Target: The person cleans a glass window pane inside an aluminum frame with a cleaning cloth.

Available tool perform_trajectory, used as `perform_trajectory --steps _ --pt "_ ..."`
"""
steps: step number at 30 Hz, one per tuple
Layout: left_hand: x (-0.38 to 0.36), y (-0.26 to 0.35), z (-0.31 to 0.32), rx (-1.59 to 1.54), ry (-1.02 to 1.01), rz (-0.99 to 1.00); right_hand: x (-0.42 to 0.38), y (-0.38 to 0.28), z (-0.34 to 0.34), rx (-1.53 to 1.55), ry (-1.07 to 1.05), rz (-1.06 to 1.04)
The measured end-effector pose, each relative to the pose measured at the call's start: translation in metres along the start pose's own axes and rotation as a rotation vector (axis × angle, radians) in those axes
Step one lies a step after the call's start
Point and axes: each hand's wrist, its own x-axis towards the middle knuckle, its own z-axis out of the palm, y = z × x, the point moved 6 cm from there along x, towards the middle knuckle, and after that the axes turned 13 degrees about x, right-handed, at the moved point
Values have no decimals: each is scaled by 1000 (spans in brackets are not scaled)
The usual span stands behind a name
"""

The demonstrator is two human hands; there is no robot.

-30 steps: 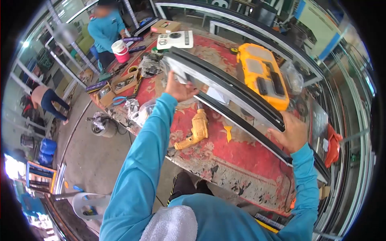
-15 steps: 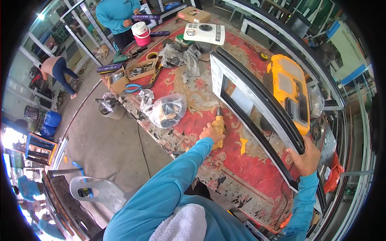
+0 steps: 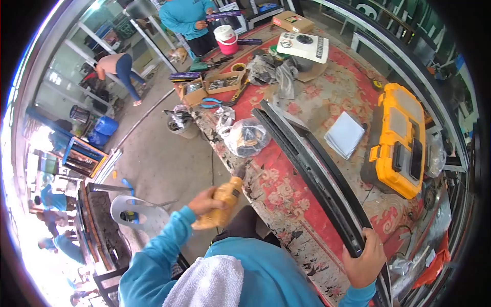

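My left hand (image 3: 204, 200) is wrapped round the body of a yellow cordless drill (image 3: 226, 198), held off the table's near left edge with its front end pointing away from me. My right hand (image 3: 365, 260) grips the near end of a long black-and-white window frame (image 3: 318, 180). The frame slants across the red patterned carpet (image 3: 286, 202) on the table. A clear plastic bag (image 3: 247, 137) with dark contents lies by the frame's far end. Beyond the frame lies a spiral notebook (image 3: 345, 135).
A yellow toolbox (image 3: 401, 140) stands at the right. Toward the back left are boxes of hardware (image 3: 224, 83), blue-handled pliers (image 3: 210, 104), grey cloths (image 3: 271, 71) and a pink-and-white jug (image 3: 226, 40). A person (image 3: 186, 20) stands at the far end; another (image 3: 120, 71) bends over at the left. A plastic chair (image 3: 143, 215) stands on the floor.
My left hand has lifted the drill from the carpet and drawn it left past the table edge. The frame has turned and come nearer with my right hand, uncovering the notebook. My view has shifted.
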Motion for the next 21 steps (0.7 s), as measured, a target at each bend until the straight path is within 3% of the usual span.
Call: perform_trajectory --steps 3,5,7,9,11,12,14,21 --pt "-13 9 -64 57 58 20 -13 -6 26 24 -215 184" --pt "13 12 -115 223 224 167 -23 -16 43 24 -296 204" --pt "58 16 -156 272 221 218 -42 -26 71 8 -421 278" --pt "118 24 -184 325 182 286 -71 -28 105 -52 -368 258" --pt "178 36 -210 653 308 323 -97 -38 140 -102 -321 207" --pt "203 47 -210 656 265 347 -113 -38 158 -120 -314 251" --pt "243 76 -211 1014 347 324 -133 -38 195 -162 -272 194" --pt "324 126 -150 1225 168 334 -177 -21 281 -237 -277 278"
